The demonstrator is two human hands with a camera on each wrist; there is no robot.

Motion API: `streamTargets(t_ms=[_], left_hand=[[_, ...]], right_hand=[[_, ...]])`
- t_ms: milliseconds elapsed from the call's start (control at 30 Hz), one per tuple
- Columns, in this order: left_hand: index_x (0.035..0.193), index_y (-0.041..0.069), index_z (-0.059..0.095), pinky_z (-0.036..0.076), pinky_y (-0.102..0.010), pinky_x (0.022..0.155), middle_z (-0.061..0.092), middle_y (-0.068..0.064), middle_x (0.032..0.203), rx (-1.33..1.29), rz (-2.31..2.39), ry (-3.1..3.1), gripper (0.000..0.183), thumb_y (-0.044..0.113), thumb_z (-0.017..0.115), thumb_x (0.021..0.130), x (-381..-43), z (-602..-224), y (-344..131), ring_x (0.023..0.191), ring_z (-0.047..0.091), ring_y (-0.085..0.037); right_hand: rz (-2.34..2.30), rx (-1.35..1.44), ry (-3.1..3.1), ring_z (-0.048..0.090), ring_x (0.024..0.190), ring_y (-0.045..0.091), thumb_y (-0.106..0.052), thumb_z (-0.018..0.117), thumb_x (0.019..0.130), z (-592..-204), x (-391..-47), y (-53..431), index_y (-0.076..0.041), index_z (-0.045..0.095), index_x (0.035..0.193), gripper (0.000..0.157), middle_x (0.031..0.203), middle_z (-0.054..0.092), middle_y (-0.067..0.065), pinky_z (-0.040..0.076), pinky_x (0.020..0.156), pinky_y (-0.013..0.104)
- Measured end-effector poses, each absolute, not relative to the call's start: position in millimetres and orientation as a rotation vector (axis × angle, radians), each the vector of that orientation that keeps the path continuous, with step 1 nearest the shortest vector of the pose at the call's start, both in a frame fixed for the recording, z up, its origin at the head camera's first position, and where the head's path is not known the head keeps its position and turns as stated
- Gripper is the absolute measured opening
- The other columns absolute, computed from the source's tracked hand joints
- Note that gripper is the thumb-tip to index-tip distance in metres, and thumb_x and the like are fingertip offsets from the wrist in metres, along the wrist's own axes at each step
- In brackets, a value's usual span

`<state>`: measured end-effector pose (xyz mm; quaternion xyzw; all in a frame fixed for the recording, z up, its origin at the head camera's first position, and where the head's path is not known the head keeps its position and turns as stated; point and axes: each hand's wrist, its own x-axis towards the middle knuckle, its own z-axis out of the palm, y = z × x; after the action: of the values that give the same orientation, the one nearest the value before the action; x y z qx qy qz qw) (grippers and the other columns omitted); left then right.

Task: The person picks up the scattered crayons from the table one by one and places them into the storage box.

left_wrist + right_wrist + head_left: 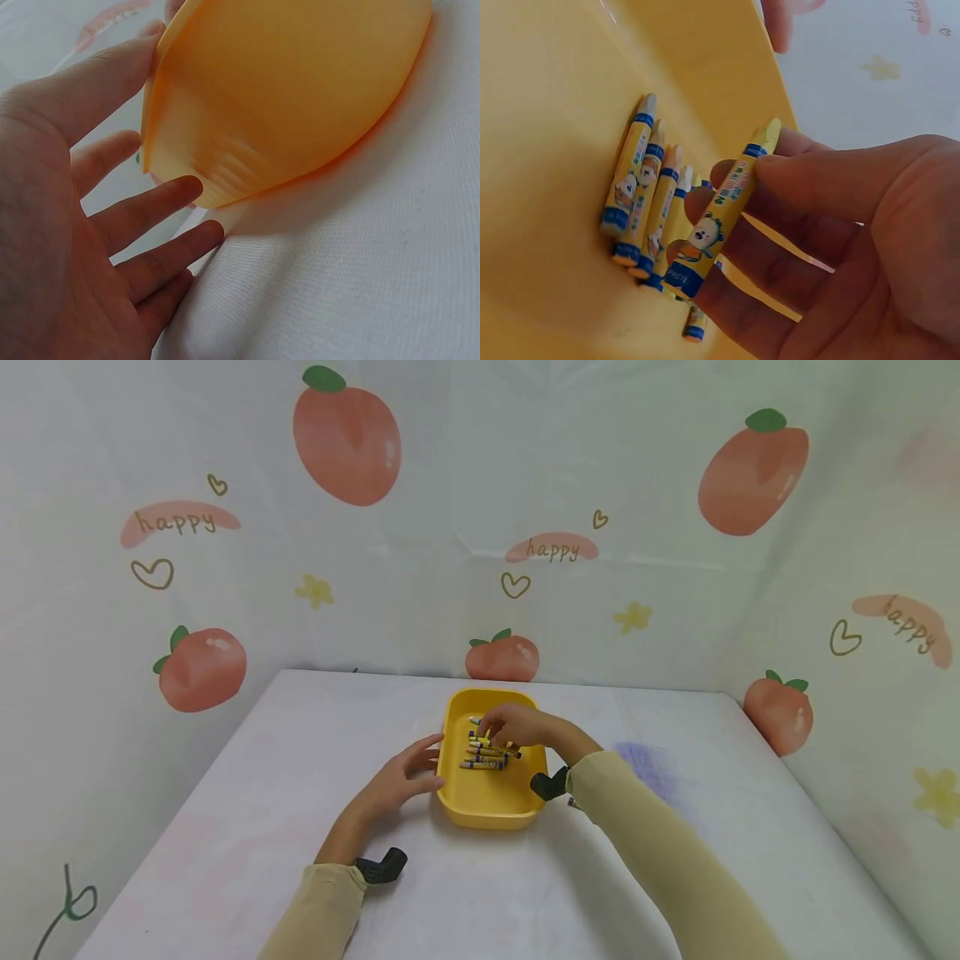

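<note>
A yellow tray (491,800) stands on the white table, with several crayons (483,766) side by side in it. My right hand (517,725) is over the tray and pinches a crayon with a yellow tip (721,214) between thumb and fingers. In the right wrist view, its wrapper is yellow with blue bands and a bear picture. The other crayons (630,176) lie in a row beyond it, partly hidden by the hand. On the tray's left side, my left hand (397,783) touches the rim, its fingers mostly straight and spread.
To the tray's right another crayon (573,803) lies on the table, partly hidden by the right sleeve. Farther right is a purple smudge (648,768) on the white cloth. A curtain (427,568) printed with fruit hangs behind the table.
</note>
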<state>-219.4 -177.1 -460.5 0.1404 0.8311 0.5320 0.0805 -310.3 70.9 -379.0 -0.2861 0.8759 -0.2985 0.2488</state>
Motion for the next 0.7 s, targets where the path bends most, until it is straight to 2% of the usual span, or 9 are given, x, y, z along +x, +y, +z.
streamTargets(t_ms=[200,400,700], left_hand=[[0.152,0.026,0.034,0.032,-0.059,0.106,0.053,-0.007,0.14,0.433,1.597,2.474,0.072,0.028,0.07,0.089,-217.5,-457.7,-177.2,0.126,0.05,-0.027],[0.152,0.025,0.034,0.031,-0.058,0.107,0.053,-0.007,0.14,0.46,1.611,2.462,0.071,0.026,0.07,0.09,-217.5,-457.7,-178.7,0.126,0.051,-0.026],[0.151,0.026,0.036,0.031,-0.059,0.107,0.054,-0.007,0.139,0.434,1.609,2.463,0.071,0.027,0.071,0.089,-218.2,-457.7,-177.5,0.126,0.051,-0.026]], right_hand=[[-0.747,-0.779,2.367,0.057,0.078,0.019,-0.002,0.061,0.093,-380.0,-309.4,62.2,-0.007,0.067,0.11,0.019,0.095,0.064,0.003,0.054,0.071,0.032],[-0.729,-0.809,2.329,0.056,0.072,0.02,-0.003,0.064,0.092,-381.5,-309.2,54.0,-0.007,0.068,0.109,0.019,0.09,0.063,0.004,0.052,0.064,0.029],[-0.747,-0.815,2.312,0.055,0.07,0.02,-0.001,0.065,0.09,-384.1,-310.4,49.7,-0.006,0.068,0.109,0.02,0.087,0.063,0.004,0.052,0.064,0.03]])
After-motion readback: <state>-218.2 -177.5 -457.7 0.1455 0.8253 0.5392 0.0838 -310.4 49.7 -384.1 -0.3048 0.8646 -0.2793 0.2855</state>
